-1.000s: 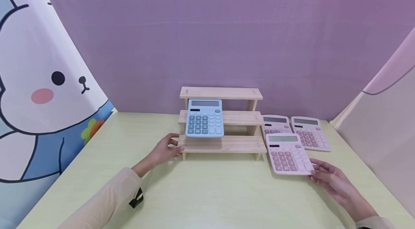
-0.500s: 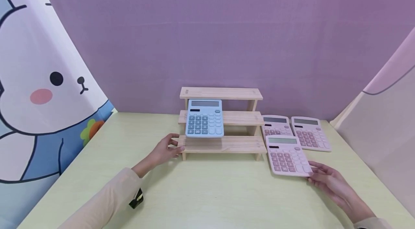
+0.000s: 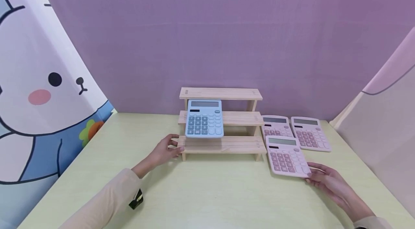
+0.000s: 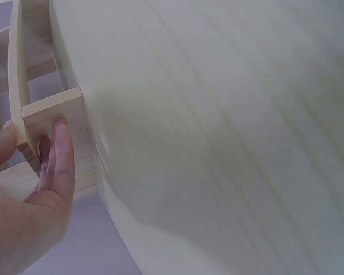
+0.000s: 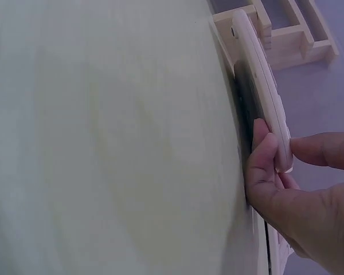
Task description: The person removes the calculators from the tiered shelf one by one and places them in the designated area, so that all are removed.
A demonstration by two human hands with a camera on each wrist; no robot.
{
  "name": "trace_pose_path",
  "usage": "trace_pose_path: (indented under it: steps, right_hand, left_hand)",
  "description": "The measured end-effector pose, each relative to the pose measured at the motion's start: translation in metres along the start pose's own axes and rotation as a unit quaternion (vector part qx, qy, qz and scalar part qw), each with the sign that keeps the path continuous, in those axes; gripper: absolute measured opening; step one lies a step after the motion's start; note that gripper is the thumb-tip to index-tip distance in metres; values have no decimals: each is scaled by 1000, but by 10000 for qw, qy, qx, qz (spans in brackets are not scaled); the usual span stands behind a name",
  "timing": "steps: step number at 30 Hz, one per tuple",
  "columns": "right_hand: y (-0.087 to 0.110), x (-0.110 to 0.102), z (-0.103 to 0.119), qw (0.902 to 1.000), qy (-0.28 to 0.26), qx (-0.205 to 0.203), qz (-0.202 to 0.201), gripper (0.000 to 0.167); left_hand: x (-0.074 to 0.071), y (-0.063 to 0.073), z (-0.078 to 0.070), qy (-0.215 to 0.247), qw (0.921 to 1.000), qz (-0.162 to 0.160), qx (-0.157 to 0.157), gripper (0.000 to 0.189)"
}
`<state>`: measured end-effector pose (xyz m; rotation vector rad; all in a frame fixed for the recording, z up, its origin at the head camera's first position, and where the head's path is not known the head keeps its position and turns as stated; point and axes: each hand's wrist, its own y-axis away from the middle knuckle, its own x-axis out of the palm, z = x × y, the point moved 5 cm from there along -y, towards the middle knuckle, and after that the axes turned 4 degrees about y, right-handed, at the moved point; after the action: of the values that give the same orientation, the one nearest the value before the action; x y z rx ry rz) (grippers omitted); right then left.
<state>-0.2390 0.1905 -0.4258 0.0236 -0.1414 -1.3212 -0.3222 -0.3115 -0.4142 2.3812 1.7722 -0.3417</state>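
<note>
A three-step wooden rack [image 3: 223, 145] stands at the table's middle, and a blue calculator [image 3: 204, 119] leans on it, face toward the camera. My left hand [image 3: 164, 149] grips the left end of the lowest step, thumb on one side and fingers on the other in the left wrist view [image 4: 40, 166]. My right hand [image 3: 330, 184] pinches the lower right corner of a pink calculator [image 3: 286, 157]. In the right wrist view, that calculator [image 5: 264, 86] is tilted, its lower edge between thumb and curled fingers, and a shadow lies beneath it.
Two more pink calculators, one at the back [image 3: 275, 124] and one farther right [image 3: 311, 133], lie right of the rack, the first partly hidden by the held one. A purple cloth [image 3: 214, 30] hangs behind the table, and a cartoon-printed cloth [image 3: 35, 59] hangs at the left.
The pink calculator in my right hand has moved slightly down and toward the front, and that hand slightly left. My left hand, the rack and the blue calculator have stayed put.
</note>
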Motion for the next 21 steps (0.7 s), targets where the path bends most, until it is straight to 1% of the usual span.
trace_pose_path:
  steps: [4,7,10,13,16,21]
  right_hand:
    - [-1,-1,-1,9990,370,78,-221,28]
    - [-1,-2,-1,9971,648,156,-374,30]
    - [-1,-1,-1,9946,919,208,-445,38]
    - [-1,0,1,9905,1273,231,-467,51]
    - [-1,1,1,9815,1810,286,-551,62]
    - [1,4,3,9594,2703,302,-751,63]
  left_hand:
    - [0,0,0,-10,10000,1,39,56]
    - [1,0,0,-13,10000,15,71,57]
    - [1,1,-1,9,10000,2,69,56]
    - [1,1,-1,19,10000,-9,61,56]
    - [1,2,-2,7,10000,-23,51,56]
    - [0,3,-2,-44,10000,-60,32,56]
